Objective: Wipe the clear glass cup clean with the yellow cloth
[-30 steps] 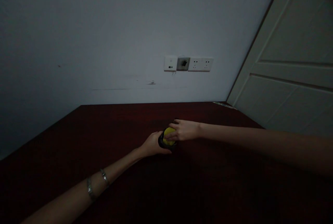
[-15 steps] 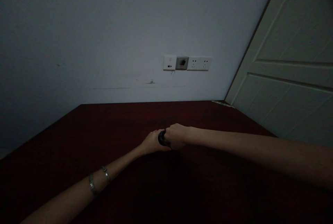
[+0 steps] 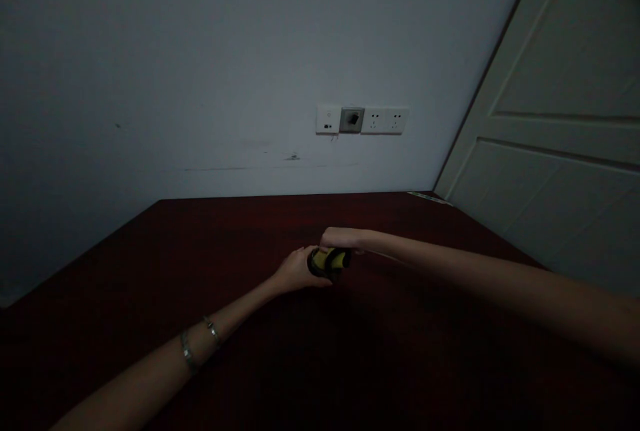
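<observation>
A small yellow and black object (image 3: 330, 260) sits between my two hands near the middle of a dark red table (image 3: 240, 231). My left hand (image 3: 295, 271) curls round its left side, fingers closed against it. My right hand (image 3: 339, 239) comes from the right and grips the object from above, fingers wrapped over its top. The light is dim and I cannot make out what the object is. Two thin bracelets show on my left forearm (image 3: 200, 343).
A pale wall (image 3: 200, 71) rises behind the table, with a row of white sockets and a grey plate (image 3: 362, 120). A white panelled door (image 3: 565, 124) stands at the right, close to the table's far right corner.
My right hand went from touching the object's yellow top to covering it, then turned and lifted so the yellow and black side shows. My left hand stayed in place.
</observation>
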Demonstrator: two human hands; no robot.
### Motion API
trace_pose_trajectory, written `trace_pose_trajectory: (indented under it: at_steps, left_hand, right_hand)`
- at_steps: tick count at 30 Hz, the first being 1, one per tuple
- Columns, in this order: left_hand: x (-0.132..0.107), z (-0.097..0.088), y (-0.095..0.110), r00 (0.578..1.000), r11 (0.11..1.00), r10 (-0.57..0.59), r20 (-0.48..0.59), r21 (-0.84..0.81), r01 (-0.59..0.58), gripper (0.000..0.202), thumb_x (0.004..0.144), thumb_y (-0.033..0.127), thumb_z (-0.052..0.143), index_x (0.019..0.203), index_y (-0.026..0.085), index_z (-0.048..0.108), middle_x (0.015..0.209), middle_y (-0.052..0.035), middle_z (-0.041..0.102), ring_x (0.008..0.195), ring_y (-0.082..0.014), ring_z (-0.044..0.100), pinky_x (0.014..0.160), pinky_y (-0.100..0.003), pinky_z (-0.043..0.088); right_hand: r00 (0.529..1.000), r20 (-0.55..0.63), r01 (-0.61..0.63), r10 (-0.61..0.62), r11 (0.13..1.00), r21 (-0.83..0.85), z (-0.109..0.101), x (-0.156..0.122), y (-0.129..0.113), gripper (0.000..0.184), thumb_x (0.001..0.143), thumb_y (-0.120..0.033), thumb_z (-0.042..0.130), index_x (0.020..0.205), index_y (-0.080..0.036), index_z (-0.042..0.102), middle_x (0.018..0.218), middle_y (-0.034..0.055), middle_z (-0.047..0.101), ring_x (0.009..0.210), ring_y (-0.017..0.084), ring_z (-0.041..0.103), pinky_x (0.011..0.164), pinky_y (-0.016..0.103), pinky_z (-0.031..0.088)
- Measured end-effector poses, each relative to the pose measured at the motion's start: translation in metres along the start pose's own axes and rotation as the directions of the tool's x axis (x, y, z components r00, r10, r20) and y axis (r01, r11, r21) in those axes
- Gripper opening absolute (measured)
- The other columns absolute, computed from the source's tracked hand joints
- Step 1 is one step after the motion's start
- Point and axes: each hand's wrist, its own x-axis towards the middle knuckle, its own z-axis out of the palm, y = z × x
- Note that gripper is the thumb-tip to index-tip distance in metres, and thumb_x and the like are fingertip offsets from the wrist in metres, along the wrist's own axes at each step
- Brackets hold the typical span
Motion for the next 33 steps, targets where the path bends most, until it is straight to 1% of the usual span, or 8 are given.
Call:
trace_pose_trajectory:
  at_steps: [5, 10, 13, 17, 21, 26, 30, 33]
  left_hand:
    - [-0.003, -0.002, 0.005, 1.000, 0.999, 0.021, 0.016, -0.042, -0.021, 0.069, 0.052, 0.047, 0.076, 0.112, 0.019, 0.056, 0.105, -0.0065, 0.066, 0.097, -0.0253, 0.061, 0.084, -0.035, 0.048]
    - [-0.003, 0.001, 0.001, 1.000, 0.998, 0.031, -0.002, -0.050, -0.031, 0.075, 0.050, 0.048, 0.076, 0.114, 0.016, 0.055, 0.110, -0.0090, 0.063, 0.102, -0.0261, 0.059, 0.089, -0.037, 0.045]
    - [-0.002, 0.001, -0.001, 0.999, 0.998, 0.031, -0.011, -0.051, -0.032, 0.076, 0.049, 0.048, 0.077, 0.114, 0.016, 0.054, 0.111, -0.0091, 0.063, 0.102, -0.0257, 0.059, 0.090, -0.036, 0.045]
    - [-0.001, 0.001, -0.001, 0.998, 0.994, 0.060, 0.014, -0.091, -0.058, 0.070, 0.052, 0.045, 0.077, 0.113, 0.017, 0.055, 0.109, -0.0065, 0.064, 0.099, -0.0242, 0.060, 0.086, -0.034, 0.047]
    - [-0.001, 0.002, -0.002, 1.000, 0.997, 0.010, 0.010, -0.073, -0.009, 0.070, 0.049, 0.048, 0.077, 0.107, 0.015, 0.057, 0.103, -0.0069, 0.066, 0.092, -0.0249, 0.062, 0.079, -0.033, 0.049]
    - [-0.001, 0.001, 0.001, 1.000, 1.000, -0.008, 0.012, -0.007, 0.008, 0.070, 0.048, 0.051, 0.077, 0.105, 0.015, 0.058, 0.101, -0.0079, 0.066, 0.091, -0.0263, 0.061, 0.077, -0.033, 0.048]
    - [0.000, -0.001, 0.003, 1.000, 1.000, -0.005, 0.015, -0.003, 0.005, 0.067, 0.048, 0.048, 0.078, 0.103, 0.015, 0.058, 0.100, -0.0082, 0.066, 0.090, -0.0258, 0.061, 0.077, -0.033, 0.048]
    - [0.001, -0.001, 0.001, 1.000, 1.000, -0.005, 0.018, -0.001, 0.005, 0.068, 0.049, 0.049, 0.077, 0.105, 0.015, 0.058, 0.101, -0.0086, 0.066, 0.090, -0.0257, 0.061, 0.077, -0.033, 0.048]
  right_hand:
    - [0.999, -0.047, 0.027, -0.018, 0.980, 0.197, -0.009, -0.017, 0.021, 0.018, 0.065, -0.015, 0.037, 0.059, -0.014, 0.053, 0.047, -0.0021, 0.048, 0.038, 0.007, 0.042, 0.041, 0.019, 0.039]
    - [0.972, -0.192, 0.172, -0.133, 0.965, 0.197, -0.039, -0.035, 0.032, 0.043, 0.064, -0.013, 0.045, 0.103, -0.011, 0.062, 0.083, 0.0036, 0.067, 0.065, 0.012, 0.058, 0.060, 0.022, 0.045]
    - [0.837, -0.271, 0.435, -0.475, 0.879, -0.196, -0.043, -0.045, 0.036, 0.057, 0.067, -0.013, 0.051, 0.124, -0.016, 0.051, 0.114, 0.0074, 0.062, 0.095, 0.019, 0.058, 0.080, 0.029, 0.044]
    - [0.718, -0.020, 0.562, -0.696, 0.596, -0.574, -0.027, -0.050, 0.040, 0.059, 0.075, -0.008, 0.046, 0.131, -0.026, 0.044, 0.130, 0.0039, 0.053, 0.108, 0.018, 0.053, 0.085, 0.031, 0.042]
    - [0.725, 0.187, 0.548, -0.663, 0.390, -0.740, -0.017, -0.045, 0.045, 0.062, 0.074, -0.007, 0.052, 0.131, -0.028, 0.042, 0.127, 0.0041, 0.056, 0.098, 0.019, 0.055, 0.068, 0.027, 0.042]
    - [0.728, 0.303, 0.525, -0.615, 0.215, -0.823, -0.020, -0.034, 0.048, 0.047, 0.087, -0.014, 0.042, 0.130, -0.032, 0.042, 0.133, 0.0026, 0.050, 0.093, 0.019, 0.053, 0.058, 0.025, 0.037]
    - [0.725, 0.317, 0.506, -0.612, 0.159, -0.848, -0.014, -0.027, 0.048, 0.043, 0.091, -0.016, 0.035, 0.128, -0.037, 0.043, 0.133, 0.0010, 0.051, 0.094, 0.019, 0.051, 0.059, 0.026, 0.037]
    - [0.755, 0.250, 0.446, -0.606, 0.195, -0.873, -0.005, -0.028, 0.047, 0.040, 0.091, -0.016, 0.036, 0.126, -0.032, 0.047, 0.128, 0.0043, 0.054, 0.097, 0.021, 0.050, 0.060, 0.026, 0.039]
